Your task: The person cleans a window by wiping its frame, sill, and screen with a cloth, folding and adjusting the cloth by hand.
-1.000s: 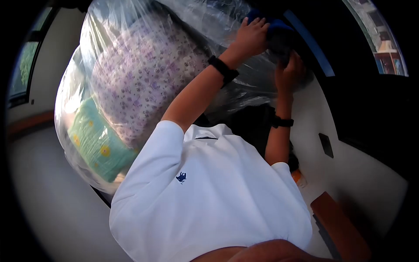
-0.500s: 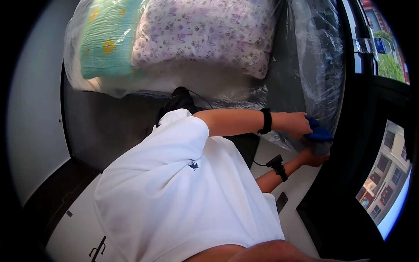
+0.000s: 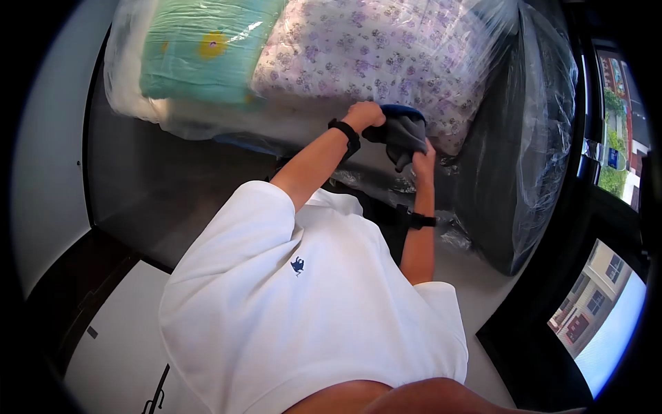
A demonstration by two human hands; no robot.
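Observation:
Held up between my hands is a dark grey cloth with blue along its upper edge [image 3: 405, 131]; I cannot tell whether it is a garment. My left hand [image 3: 364, 116] is closed on its left side, near the blue part. Lower down on the right, my right hand [image 3: 424, 160] pinches the grey fabric. Directly behind the cloth lies a bundle of white bedding with purple flowers [image 3: 372, 48], wrapped in clear plastic. Black bands circle both my wrists.
Left of the flowered bundle is green bedding with yellow flowers [image 3: 196, 65], also under plastic. Clear plastic sheeting [image 3: 545, 138] drapes over a dark surface at right. A black-framed window [image 3: 600, 290] stands at far right, and a grey wall [image 3: 48, 152] at left.
Both hands have moved left and away from the window side, bringing the cloth in front of the flowered bedding. More of its grey fabric shows now. The view has shifted too.

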